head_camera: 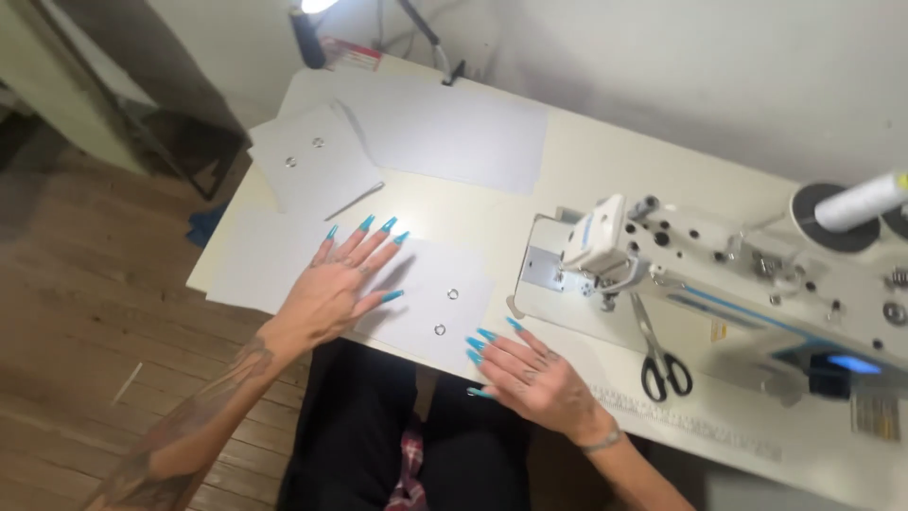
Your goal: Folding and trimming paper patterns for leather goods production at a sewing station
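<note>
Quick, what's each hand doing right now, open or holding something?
Left hand: open, flat on the white sheet.
Right hand: open, holding nothing, at the sheet's edge.

White sewing machine point(719, 274), black-handled scissors point(662, 364), white thread spool point(865, 201), lamp point(312, 8), wooden floor point(85, 274).

sewing machine point(757, 274) cut off right, lamp point(312, 8) cropped

Scissors point(664, 360) on the table point(586, 161) before the sewing machine point(757, 274), paper sheets point(416, 293) to its left
</note>
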